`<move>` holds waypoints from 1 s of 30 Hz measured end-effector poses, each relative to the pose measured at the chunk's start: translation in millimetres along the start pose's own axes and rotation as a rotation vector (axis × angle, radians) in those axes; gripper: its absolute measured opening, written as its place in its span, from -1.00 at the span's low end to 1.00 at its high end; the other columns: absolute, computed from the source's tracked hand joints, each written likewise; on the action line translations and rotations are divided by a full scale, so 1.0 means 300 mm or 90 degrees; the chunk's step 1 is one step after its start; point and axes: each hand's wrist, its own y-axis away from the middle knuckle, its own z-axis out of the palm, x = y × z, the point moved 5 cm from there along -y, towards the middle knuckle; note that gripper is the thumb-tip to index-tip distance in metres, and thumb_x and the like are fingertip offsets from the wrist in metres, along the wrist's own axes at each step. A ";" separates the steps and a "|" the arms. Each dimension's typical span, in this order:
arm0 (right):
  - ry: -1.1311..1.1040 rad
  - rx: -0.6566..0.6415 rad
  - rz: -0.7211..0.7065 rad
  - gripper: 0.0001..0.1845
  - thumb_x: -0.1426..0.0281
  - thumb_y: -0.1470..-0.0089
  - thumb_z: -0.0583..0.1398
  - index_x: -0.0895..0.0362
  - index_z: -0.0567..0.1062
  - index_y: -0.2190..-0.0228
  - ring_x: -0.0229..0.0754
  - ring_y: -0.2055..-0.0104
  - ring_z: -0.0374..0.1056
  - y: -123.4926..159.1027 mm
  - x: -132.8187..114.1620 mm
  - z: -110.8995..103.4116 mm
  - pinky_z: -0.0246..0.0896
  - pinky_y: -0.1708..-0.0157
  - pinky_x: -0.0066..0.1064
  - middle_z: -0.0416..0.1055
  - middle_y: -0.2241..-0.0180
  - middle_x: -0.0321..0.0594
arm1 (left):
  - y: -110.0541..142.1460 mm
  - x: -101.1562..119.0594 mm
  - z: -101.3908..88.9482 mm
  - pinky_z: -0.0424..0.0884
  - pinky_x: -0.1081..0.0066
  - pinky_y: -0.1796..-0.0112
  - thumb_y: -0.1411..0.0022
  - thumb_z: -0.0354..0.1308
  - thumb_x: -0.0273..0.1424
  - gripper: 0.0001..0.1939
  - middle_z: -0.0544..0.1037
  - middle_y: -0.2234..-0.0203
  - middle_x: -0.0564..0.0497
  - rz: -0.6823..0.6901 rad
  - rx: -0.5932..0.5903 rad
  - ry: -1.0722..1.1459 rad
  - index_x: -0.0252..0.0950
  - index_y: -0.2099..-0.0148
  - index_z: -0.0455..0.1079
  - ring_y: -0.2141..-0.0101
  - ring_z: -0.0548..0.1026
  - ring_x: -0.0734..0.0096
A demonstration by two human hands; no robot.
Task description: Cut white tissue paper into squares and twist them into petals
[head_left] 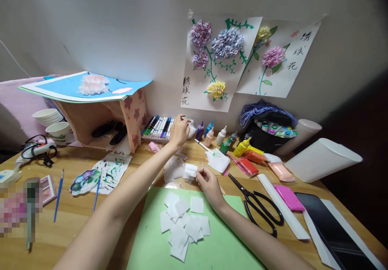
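My right hand [210, 187] pinches the edge of a small white paper square [190, 169] between thumb and fingers, just beyond the green sheet. Farther back, my left hand [180, 131] reaches over by the marker set, its fingers curled together at a crumpled white thing [192, 129]; what lies between the fingertips is too small to make out. Several loose white paper squares [182, 231] overlap in a pile on the green sheet [224, 249]. More white paper pieces [173, 169] rest on the table left of my right hand.
Black-handled scissors [257, 205] lie right of the green sheet. Paint bottles [226, 145] and a marker set [158, 127] stand at the back. A paint palette [85, 182] and brushes [59, 195] are left. A phone [336, 233] lies far right. Paper-flower pictures [221, 68] hang on the wall.
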 end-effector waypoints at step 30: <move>0.009 -0.103 0.052 -0.74 0.23 -0.04 0.16 0.16 0.50 0.48 -0.33 0.58 0.14 0.004 -0.005 0.017 0.01 0.57 -0.47 0.30 0.61 -0.33 | 0.512 0.035 -0.087 0.23 0.47 0.46 -0.13 0.15 -0.30 -0.84 0.44 0.52 0.04 -0.076 -0.164 0.099 -0.26 0.41 0.45 0.49 0.35 0.49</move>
